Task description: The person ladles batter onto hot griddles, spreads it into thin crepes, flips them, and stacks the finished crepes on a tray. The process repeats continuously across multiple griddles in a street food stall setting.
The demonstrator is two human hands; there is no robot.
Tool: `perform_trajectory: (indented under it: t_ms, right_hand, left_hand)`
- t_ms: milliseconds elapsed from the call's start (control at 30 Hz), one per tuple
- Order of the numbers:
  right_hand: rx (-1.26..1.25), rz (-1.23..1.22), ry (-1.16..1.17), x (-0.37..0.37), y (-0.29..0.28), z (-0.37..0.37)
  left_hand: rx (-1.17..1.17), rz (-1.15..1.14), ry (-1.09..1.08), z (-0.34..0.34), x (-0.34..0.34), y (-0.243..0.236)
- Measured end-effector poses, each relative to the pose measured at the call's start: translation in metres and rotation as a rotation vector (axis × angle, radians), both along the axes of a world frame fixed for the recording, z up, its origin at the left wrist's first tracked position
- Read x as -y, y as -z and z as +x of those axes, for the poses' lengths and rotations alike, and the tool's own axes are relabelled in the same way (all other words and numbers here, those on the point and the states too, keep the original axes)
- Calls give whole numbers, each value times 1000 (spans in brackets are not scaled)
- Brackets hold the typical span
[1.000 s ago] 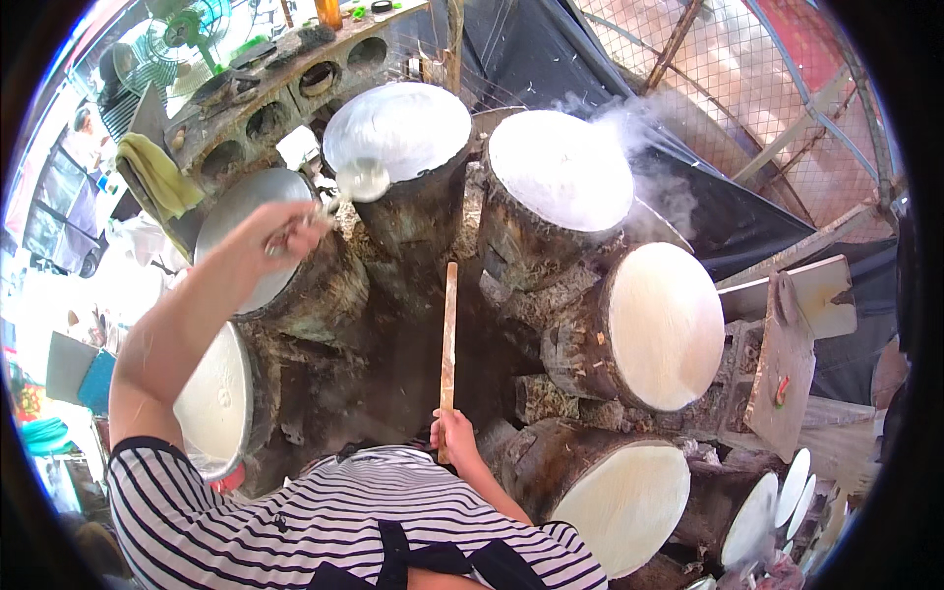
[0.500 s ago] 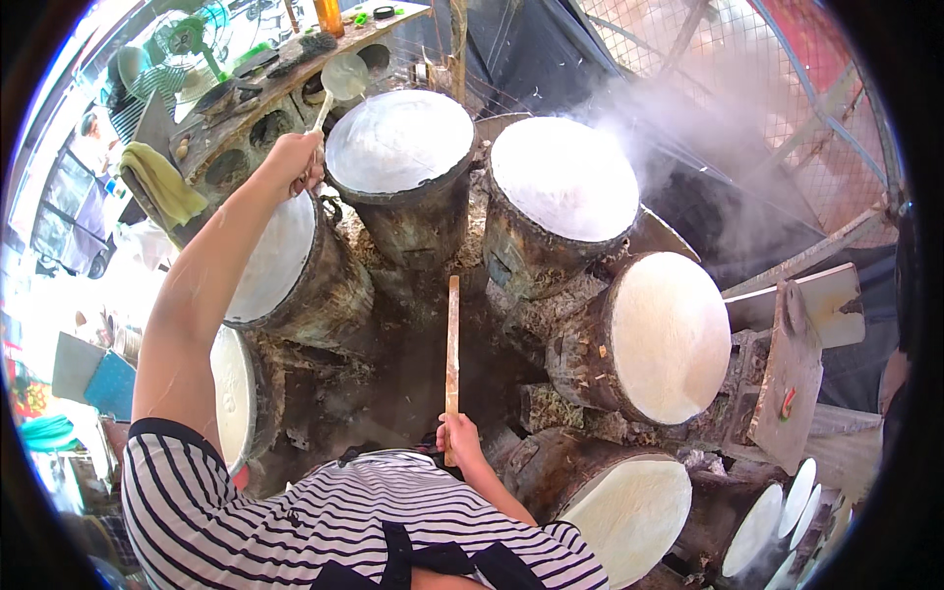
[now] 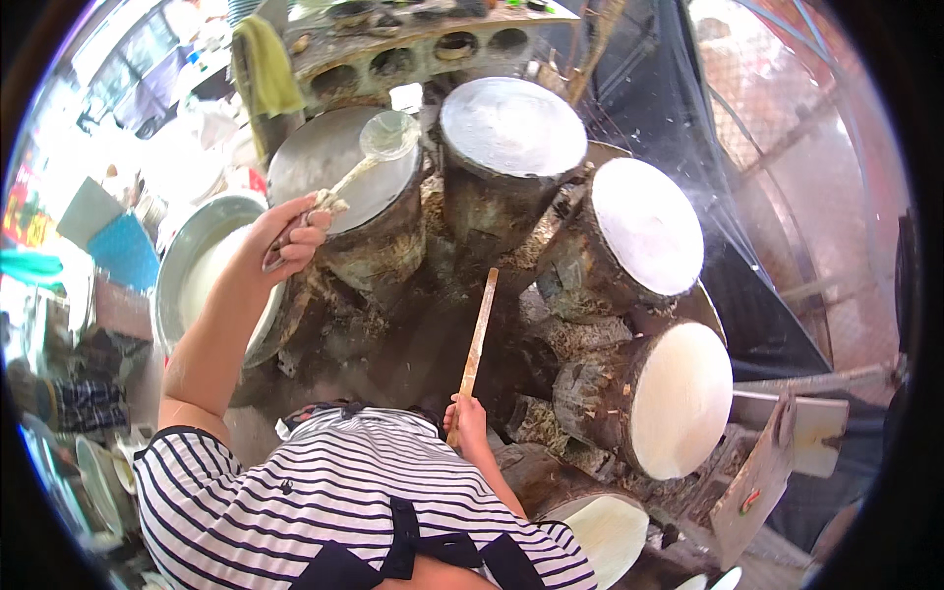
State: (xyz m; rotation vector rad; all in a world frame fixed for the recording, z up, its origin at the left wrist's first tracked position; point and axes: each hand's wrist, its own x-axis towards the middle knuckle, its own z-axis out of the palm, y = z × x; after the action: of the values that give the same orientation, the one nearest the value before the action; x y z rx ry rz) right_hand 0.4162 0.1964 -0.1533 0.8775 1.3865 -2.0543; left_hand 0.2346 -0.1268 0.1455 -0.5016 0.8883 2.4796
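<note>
My left hand [image 3: 292,236] is closed round the handle of a ladle [image 3: 389,136]. The ladle's round bowl hangs over the greyish top of the left barrel-shaped stove [image 3: 334,133], and pale, wet residue coats its handle near my fingers. Below and left of that hand stands a wide metal basin [image 3: 169,270] with white liquid [image 3: 221,270] in it, partly hidden by my forearm. In front of my body, my right hand [image 3: 466,419] grips the lower end of a long, flat wooden stick [image 3: 479,334]. The stick points up and away, apart from the stoves.
Several dark barrel stoves with round white tops curve around me, including a far stove [image 3: 513,128], a right-hand one [image 3: 647,226] and a nearer one [image 3: 681,398]. A yellowish cloth [image 3: 267,74] hangs beside a block counter [image 3: 423,59]. A board [image 3: 755,482] leans at the right.
The ladle has come back from beside the far stove to over the left stove. The view has turned left, bringing the basin into sight. My right hand still holds the stick.
</note>
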Motion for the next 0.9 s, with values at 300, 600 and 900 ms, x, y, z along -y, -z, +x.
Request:
perform_trajectory:
  t_ms: [300, 600, 900]
  right_hand:
    - [-89, 87, -107, 24, -19, -12]
    - [-99, 292, -206, 23, 27, 0]
    - [-334, 795, -1099, -18, 169, 33]
  left_hand:
    - [18, -422, -305, 107, 66, -31]
    - [82, -157, -811, 311, 119, 19]
    - [494, -683, -1300, 468, 158, 37]
